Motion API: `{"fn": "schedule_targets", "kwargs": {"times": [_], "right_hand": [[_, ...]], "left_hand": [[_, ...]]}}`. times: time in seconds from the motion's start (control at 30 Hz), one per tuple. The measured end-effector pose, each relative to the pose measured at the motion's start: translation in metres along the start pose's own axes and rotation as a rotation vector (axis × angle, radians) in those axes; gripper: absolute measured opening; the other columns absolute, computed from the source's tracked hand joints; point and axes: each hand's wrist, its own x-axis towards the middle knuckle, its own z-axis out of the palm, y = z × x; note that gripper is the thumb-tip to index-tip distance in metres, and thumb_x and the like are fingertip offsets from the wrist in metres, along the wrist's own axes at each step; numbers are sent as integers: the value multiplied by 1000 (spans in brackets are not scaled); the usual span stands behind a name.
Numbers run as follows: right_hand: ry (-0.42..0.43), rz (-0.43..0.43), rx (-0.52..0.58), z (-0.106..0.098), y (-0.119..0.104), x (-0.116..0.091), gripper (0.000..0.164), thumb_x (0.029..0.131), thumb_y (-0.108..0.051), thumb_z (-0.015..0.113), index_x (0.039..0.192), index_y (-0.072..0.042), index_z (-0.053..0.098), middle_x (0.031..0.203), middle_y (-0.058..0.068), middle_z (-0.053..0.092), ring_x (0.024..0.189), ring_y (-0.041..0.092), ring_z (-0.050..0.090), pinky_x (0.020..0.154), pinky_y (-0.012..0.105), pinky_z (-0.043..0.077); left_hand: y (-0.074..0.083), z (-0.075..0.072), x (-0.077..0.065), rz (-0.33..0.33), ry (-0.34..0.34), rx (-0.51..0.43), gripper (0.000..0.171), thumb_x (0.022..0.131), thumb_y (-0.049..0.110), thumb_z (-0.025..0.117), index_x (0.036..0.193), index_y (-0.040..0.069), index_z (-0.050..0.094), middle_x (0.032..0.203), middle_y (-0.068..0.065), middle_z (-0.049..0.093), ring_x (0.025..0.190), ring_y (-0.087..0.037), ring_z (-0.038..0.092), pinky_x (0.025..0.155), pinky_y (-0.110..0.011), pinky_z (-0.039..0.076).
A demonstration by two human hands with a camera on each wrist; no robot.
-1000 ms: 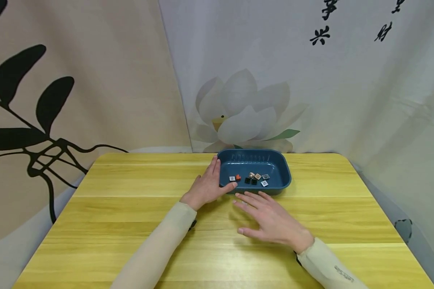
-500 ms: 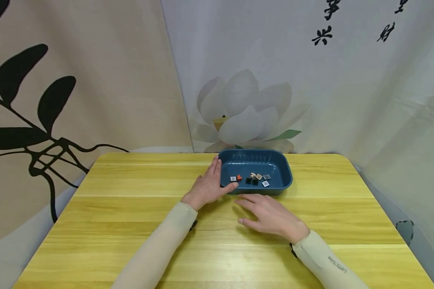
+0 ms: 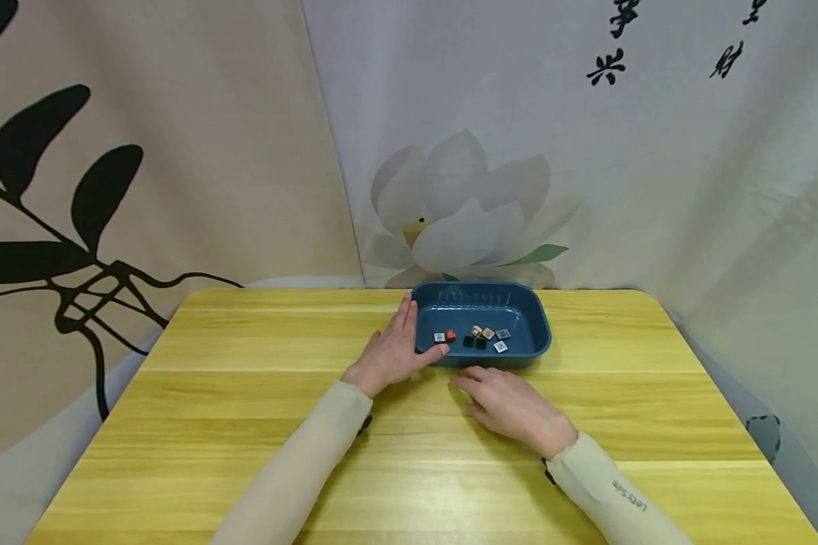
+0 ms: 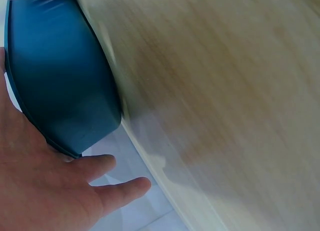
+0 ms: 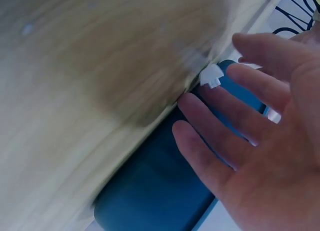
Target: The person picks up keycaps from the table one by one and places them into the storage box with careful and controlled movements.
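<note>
A blue rectangular tray [image 3: 484,297] stands near the table's far edge, with several small block-like pieces inside. My left hand [image 3: 397,350] rests on its near left corner, fingers straight along the left side and thumb on the front rim. In the left wrist view, two fingers of the left hand [image 4: 45,191] stick out past the tray's end. My right hand [image 3: 514,406] is low at the tray's front wall, fingers loosely bent. The right wrist view has a small white notched piece [image 5: 210,75] by the right hand's [image 5: 272,171] fingertips, not visibly pinched; the head view hides it.
In the tray are a white piece [image 3: 439,337], a red piece [image 3: 451,335], a black piece [image 3: 468,341], a tan piece [image 3: 488,334] and a grey piece [image 3: 503,333], among others. A printed curtain [image 3: 620,189] hangs behind the wooden table [image 3: 245,424].
My right hand has come down to the table in front of the tray, and its fingers have drawn closer together. The left hand and the tray stay put.
</note>
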Motion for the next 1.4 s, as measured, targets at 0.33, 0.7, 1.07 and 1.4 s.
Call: {"fn": "schedule_targets", "kwargs": {"times": [0.33, 0.7, 1.07, 1.4], "right_hand": [[57, 2, -66, 2, 2, -2, 21, 93, -11, 78, 114, -12, 76, 100, 2, 65, 84, 17, 63, 77, 36, 57], [91, -4, -72, 2, 2, -3, 6, 94, -14, 78, 98, -15, 74, 89, -2, 64, 77, 15, 63, 69, 34, 56], [119, 48, -46, -5, 2, -10, 11, 93, -16, 79, 103, -15, 76, 91, -3, 64, 78, 14, 62, 72, 34, 56], [215, 63, -1, -15, 5, -19, 15, 92, -15, 80, 106, -14, 76, 95, -4, 65, 80, 12, 63, 74, 32, 57]], "left_hand": [[1, 1, 0, 2, 3, 8, 116, 91, 83, 45, 166, 3, 4, 174, -7, -9, 157, -30, 19, 115, -65, 32], [1, 1, 0, 4, 3, 19, 116, 92, 83, 45, 166, 3, 4, 174, -8, -8, 157, -30, 20, 115, -64, 33], [0, 2, 0, 7, 5, 7, 116, 92, 82, 45, 166, 3, 5, 174, -7, -9, 157, -30, 19, 114, -65, 34], [1, 0, 0, -1, 5, -10, 116, 91, 83, 46, 166, 4, 5, 174, -7, -8, 158, -30, 19, 115, -65, 32]]}}
